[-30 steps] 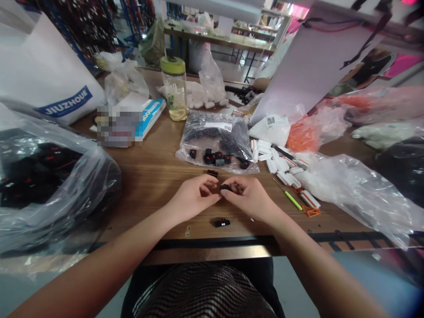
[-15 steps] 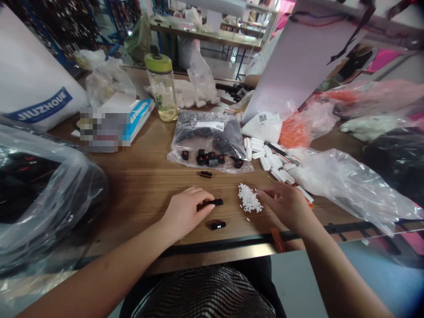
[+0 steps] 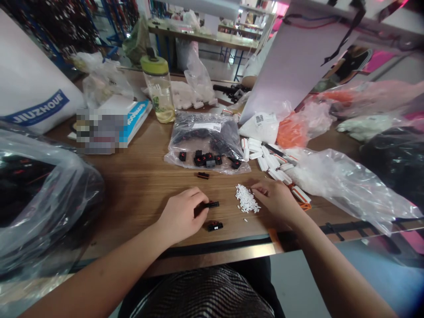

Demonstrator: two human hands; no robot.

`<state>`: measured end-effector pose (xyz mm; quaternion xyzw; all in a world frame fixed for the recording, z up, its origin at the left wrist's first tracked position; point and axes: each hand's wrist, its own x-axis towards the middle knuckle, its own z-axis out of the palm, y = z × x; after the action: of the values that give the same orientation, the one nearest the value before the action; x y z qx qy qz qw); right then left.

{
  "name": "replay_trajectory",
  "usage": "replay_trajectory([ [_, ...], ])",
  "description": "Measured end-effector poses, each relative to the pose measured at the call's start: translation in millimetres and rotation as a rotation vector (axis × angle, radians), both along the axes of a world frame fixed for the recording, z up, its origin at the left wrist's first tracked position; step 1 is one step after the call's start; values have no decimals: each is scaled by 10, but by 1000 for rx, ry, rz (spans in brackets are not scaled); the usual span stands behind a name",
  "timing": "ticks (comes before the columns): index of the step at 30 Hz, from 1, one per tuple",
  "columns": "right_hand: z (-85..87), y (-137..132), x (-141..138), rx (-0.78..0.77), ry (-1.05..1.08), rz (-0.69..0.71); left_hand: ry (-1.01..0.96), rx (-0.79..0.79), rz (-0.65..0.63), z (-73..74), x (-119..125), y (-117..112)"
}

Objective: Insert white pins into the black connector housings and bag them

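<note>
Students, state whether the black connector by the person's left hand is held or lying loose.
Held, it seems: the left hand closes over one end of the black connector, whose other end sticks out beyond the hand.

A green-lidded water bottle [image 3: 158, 90] is standing on the surface [image 3: 132, 187] beside a blue-edged box [image 3: 136, 118], while a white sack [image 3: 35, 75] is slumping nearby and an orange-filled bag [image 3: 290, 134] is lying farther right.
</note>
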<state>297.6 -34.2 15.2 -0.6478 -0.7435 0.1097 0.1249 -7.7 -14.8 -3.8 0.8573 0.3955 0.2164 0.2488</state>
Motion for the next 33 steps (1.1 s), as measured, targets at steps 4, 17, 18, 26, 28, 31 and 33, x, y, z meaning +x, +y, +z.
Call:
replay_trajectory([
  [4, 20, 47, 112, 14, -91, 112, -13, -8, -18, -2, -2, -1],
  [17, 12, -118, 40, -22, -146, -251, -19, 3, -34, -62, 13, 14],
  [18, -1, -130, 18, 5, -155, -248, -26, 4, -38, -65, 19, 15],
  [26, -119, -117, 40, 37, -14, -279, -55, 18, -32, -91, 26, 19],
  [28, -100, -96, 29, 13, 69, -326, -49, 13, -30, -93, 27, 14],
  [31, -10, -93, -129, 68, 195, -272, -39, 7, -33, -80, 32, 3],
  [33, 61, -114, -330, 115, 326, -121, -27, 0, -26, -64, 35, -4],
])
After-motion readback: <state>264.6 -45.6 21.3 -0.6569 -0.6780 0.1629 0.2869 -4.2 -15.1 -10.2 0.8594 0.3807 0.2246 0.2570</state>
